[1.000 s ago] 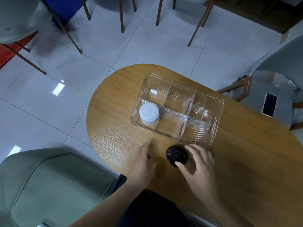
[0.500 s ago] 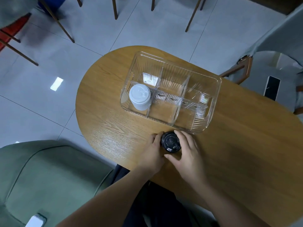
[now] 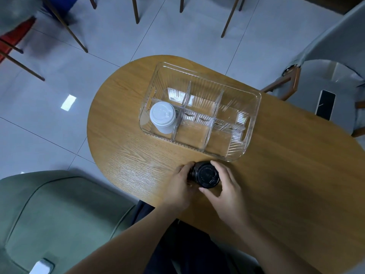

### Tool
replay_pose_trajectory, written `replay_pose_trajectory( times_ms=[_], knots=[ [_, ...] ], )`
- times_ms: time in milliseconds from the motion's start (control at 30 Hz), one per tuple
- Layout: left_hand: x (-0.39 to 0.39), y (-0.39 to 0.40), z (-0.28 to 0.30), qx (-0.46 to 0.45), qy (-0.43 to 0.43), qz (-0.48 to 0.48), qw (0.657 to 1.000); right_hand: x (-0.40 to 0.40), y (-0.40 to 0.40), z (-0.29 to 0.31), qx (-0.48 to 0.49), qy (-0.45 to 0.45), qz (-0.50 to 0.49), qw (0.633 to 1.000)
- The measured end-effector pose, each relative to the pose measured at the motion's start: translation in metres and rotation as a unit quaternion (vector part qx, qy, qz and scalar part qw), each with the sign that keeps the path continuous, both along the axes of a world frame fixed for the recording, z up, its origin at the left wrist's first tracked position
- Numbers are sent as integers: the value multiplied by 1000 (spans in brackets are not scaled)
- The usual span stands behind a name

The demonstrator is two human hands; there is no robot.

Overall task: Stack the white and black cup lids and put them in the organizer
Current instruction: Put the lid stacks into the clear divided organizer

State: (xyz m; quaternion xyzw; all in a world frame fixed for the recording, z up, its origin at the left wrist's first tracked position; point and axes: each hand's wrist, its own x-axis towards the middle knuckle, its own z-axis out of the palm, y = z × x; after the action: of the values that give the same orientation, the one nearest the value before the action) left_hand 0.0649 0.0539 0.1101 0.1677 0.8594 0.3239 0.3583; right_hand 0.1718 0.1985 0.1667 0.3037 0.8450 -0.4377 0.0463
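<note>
Both hands meet at the black lids: the left hand [image 3: 180, 186] curls round their left side and the right hand [image 3: 223, 186] cups the right, fingers and thumb gripping the rim. Under them runs the long wooden table [image 3: 276, 175]. Just beyond the hands stands the clear organizer [image 3: 250, 119], with the white lids [image 3: 162, 118] stacked in its near-left compartment. Smallest of all, the stack of black lids [image 3: 206, 176] sits on the tabletop, just outside the organizer's near wall.

Café or lounge-like seating area, oval wooden table [image 3: 276, 184], grey tiled floor [image 3: 59, 115], green sofa [image 3: 49, 214], several chairs [image 3: 325, 56]
</note>
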Motion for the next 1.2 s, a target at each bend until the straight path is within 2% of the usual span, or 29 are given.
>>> replay_pose_trajectory(
  times_ms=[300,567,767,933,1100,1200],
  knots=[
    [-16,-10,45,60,9,53,997,-18,-2,46,14,47,32,998],
    [-74,4,85,104,44,93,989,-87,24,87,50,78,84,992],
    [-93,26,74,120,62,119,984,-122,41,79,47,70,92,992],
    [-88,43,74,134,49,138,980,-133,58,62,84,42,92,991],
    [-82,50,65,139,25,162,977,-134,67,41,155,47,116,980],
    [-79,55,60,144,29,170,975,-136,70,29,164,45,115,979]
  ],
)
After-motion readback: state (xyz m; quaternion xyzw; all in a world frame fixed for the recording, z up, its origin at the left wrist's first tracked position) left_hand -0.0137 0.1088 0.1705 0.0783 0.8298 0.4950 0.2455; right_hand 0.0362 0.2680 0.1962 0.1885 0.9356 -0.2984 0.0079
